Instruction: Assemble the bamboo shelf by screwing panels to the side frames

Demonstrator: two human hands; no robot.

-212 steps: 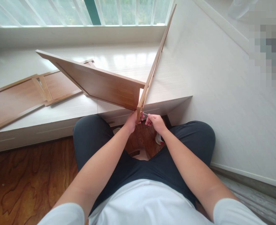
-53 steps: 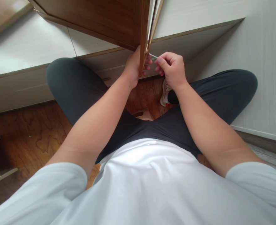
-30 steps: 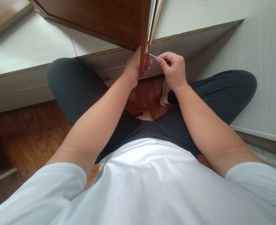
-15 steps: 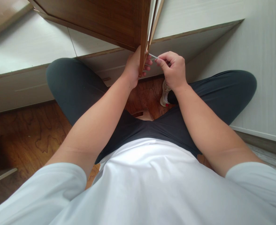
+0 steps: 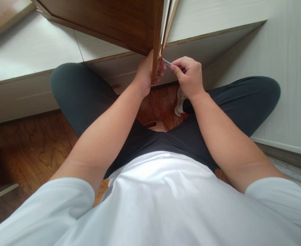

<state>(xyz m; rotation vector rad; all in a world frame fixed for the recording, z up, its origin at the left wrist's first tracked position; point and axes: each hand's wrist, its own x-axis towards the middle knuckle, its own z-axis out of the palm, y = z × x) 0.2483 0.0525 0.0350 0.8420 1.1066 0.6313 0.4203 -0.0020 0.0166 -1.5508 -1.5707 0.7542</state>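
A brown wooden panel with a raised frame [image 5: 109, 24], which looks like a cabinet door, stands tilted at the top centre. My left hand [image 5: 144, 73] is wrapped round its lower corner, with fingertips showing on the right side. A thin grey metal rod [image 5: 166, 62] points at the panel's narrow edge. Between thumb and forefinger, my right hand [image 5: 188, 75] pinches the rod's outer end. Whether the rod's tip touches or enters the edge is too small to tell.
Behind the panel runs a pale low platform [image 5: 217, 17] with a brown edge. A pale wall panel [image 5: 288, 85] rises at the right. My bent legs and a shoe [image 5: 179, 102] are on either side above a brown wood floor [image 5: 38, 150]. Pale slats [image 5: 2, 193] lie at the left.
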